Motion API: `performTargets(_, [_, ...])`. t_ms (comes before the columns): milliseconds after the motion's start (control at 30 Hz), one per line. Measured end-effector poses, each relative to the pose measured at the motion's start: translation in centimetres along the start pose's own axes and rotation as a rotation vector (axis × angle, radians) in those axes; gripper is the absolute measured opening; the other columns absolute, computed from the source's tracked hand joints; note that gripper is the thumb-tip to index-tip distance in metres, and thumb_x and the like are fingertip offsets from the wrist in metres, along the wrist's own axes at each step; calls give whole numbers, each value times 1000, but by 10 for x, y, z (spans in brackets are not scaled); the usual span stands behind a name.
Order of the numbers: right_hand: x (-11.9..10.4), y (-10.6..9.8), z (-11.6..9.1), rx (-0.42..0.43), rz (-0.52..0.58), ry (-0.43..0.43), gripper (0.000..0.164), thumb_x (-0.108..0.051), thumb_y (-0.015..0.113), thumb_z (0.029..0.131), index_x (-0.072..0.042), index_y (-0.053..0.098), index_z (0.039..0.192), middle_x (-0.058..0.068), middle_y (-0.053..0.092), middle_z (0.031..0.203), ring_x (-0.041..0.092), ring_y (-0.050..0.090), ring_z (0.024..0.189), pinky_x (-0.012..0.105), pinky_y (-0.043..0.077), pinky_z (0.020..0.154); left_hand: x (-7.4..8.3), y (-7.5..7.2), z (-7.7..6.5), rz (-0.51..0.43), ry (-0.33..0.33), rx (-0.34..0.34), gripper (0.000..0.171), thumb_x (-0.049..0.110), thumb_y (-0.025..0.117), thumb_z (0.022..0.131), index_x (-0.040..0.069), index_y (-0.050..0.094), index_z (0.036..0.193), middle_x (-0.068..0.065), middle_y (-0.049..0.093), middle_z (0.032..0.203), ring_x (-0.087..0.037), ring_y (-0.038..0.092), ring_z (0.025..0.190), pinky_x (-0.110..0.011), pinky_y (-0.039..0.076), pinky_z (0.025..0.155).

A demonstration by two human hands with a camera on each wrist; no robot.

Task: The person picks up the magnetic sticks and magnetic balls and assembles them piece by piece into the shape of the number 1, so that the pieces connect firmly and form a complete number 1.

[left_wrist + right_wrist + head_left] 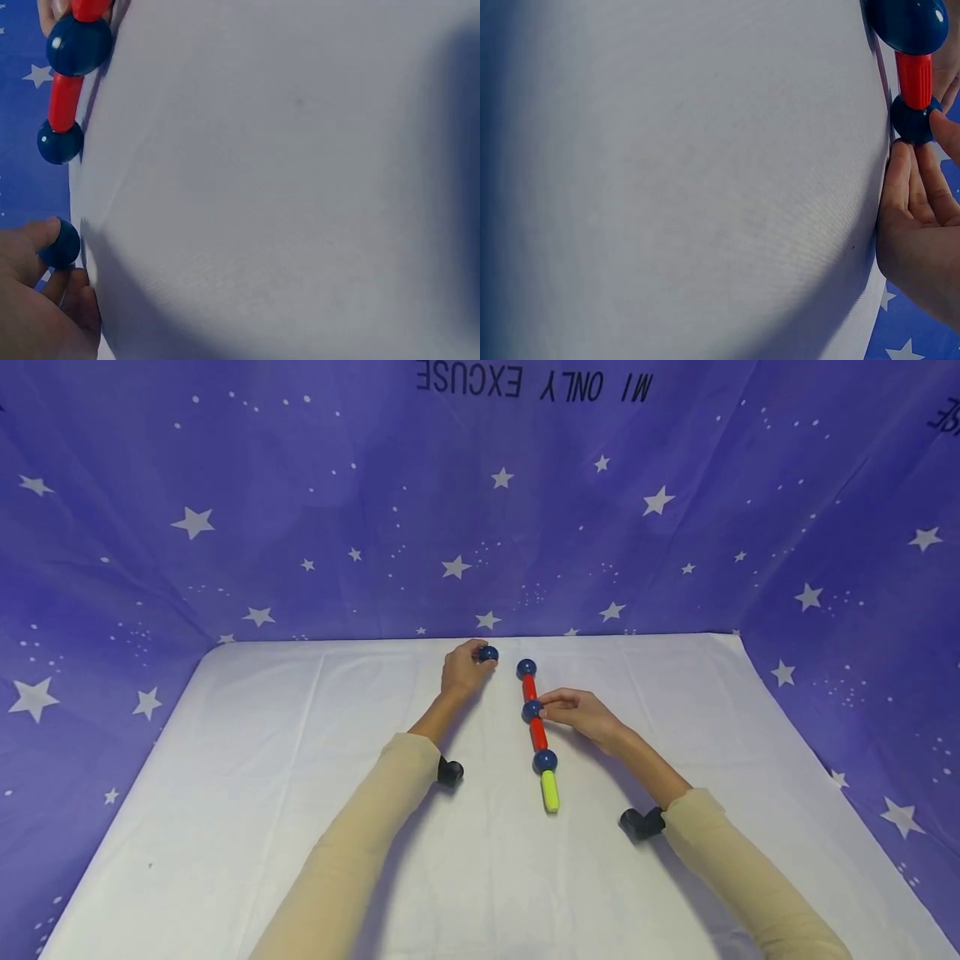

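A chain of blue balls and short rods lies on the white table, running from far to near in the head view. Its far ball (527, 668) joins a red rod (529, 687), then come a middle ball (532, 711), a second red rod (538, 735), a near ball (545, 762) and a yellow-green rod (551, 792) at the near end. My right hand (581, 714) pinches the middle ball between thumb and fingers. Left of the far end, my left hand (463, 670) holds a separate blue ball (66, 244) between thumb and fingertips, apart from the chain.
The white-covered table (225, 793) meets a purple star-patterned curtain (420, 527) at its back edge. A black wrist mount (450, 772) sticks out by the left sleeve, and another black mount (641, 824) by the right sleeve.
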State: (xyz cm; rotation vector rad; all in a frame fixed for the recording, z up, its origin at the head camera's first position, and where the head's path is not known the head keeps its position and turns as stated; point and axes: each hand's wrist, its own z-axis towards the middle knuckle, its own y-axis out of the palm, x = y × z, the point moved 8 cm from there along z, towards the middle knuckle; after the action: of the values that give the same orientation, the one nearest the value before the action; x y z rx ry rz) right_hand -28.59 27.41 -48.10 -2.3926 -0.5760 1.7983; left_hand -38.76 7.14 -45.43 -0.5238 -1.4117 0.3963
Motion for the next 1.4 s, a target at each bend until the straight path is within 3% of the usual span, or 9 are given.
performTargets(200, [-1,0,-1,-7,-6,-11,37,-21,72,94,-3,65,125,10,70,116,31,52,120,51,34,105,1,-3,-7,-19,16,-47,43,14,75,90,5,65,130,-13,70,114,-25,64,102,-35,47,95])
performTargets(333, [-1,1,-1,-9,-2,-14,38,-21,72,93,-3,64,126,10,70,116,31,53,119,49,35,105,2,-6,-15,2,69,-75,41,12,74,90,2,65,129,-13,71,110,-25,63,98,-35,49,89])
performTargets(500, [-1,1,-2,0,-3,-12,38,-21,73,93,-3,65,125,10,70,116,30,53,118,45,36,100,6,-9,-29,-15,127,-125,40,12,73,90,1,65,128,-14,71,111,-26,66,101,-36,49,92])
performTargets(967, [0,0,-4,25,-6,5,40,-22,73,93,-3,64,127,11,69,120,32,51,123,51,33,108,17,-8,-77,-94,212,-234,34,7,74,90,-3,66,122,-15,71,106,-24,68,97,-32,54,86])
performTargets(1400, [-2,2,-7,33,-11,-7,40,-22,72,94,-1,64,127,14,68,121,32,51,121,49,31,103,25,4,-120,-146,218,-328,31,6,73,89,-5,66,117,-8,71,95,-15,66,85,-26,55,77])
